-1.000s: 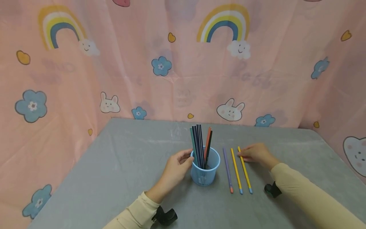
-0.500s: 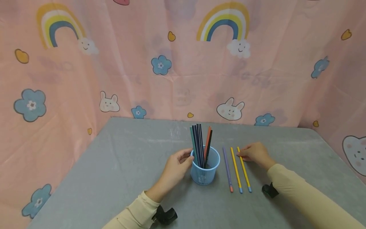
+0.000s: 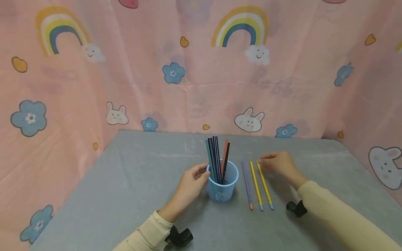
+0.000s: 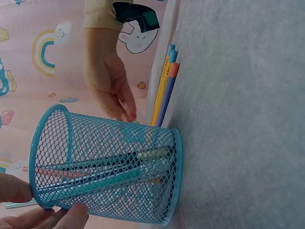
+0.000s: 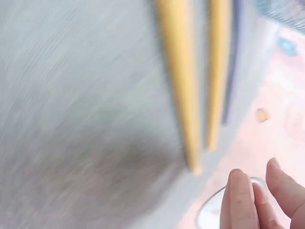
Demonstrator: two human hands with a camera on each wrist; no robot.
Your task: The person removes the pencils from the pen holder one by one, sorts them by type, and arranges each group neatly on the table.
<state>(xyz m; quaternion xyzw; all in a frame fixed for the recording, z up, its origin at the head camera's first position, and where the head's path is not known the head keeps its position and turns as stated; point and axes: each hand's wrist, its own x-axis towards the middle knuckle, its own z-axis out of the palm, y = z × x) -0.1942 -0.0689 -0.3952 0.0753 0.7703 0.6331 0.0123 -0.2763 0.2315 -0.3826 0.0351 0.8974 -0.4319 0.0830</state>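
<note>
A blue mesh pen cup [image 3: 220, 193] stands upright on the grey table with several dark pencils [image 3: 214, 157], a teal one and an orange one in it. My left hand [image 3: 188, 184] pinches its rim from the left, thumb and fingers either side, as the left wrist view shows. To the cup's right lie a purple pencil [image 3: 246, 184], a middle yellow pencil [image 3: 255, 184] and a right-hand yellow pencil [image 3: 265, 186], roughly parallel. My right hand [image 3: 281, 167] hovers by the far tip of the right-hand one; in the right wrist view its fingers [image 5: 240, 198] hold nothing.
A pink curtain [image 3: 194, 101] with rainbows and rabbits hangs behind and along the sides of the grey table [image 3: 150, 160]. Black wrist cameras, one on the left sleeve [image 3: 179, 237] and one on the right sleeve [image 3: 296, 208], stick out low over the table.
My right fingers have let go of the right-hand yellow pencil and moved slightly away toward the back. The left hand keeps its hold on the cup. The head view has shifted a little.
</note>
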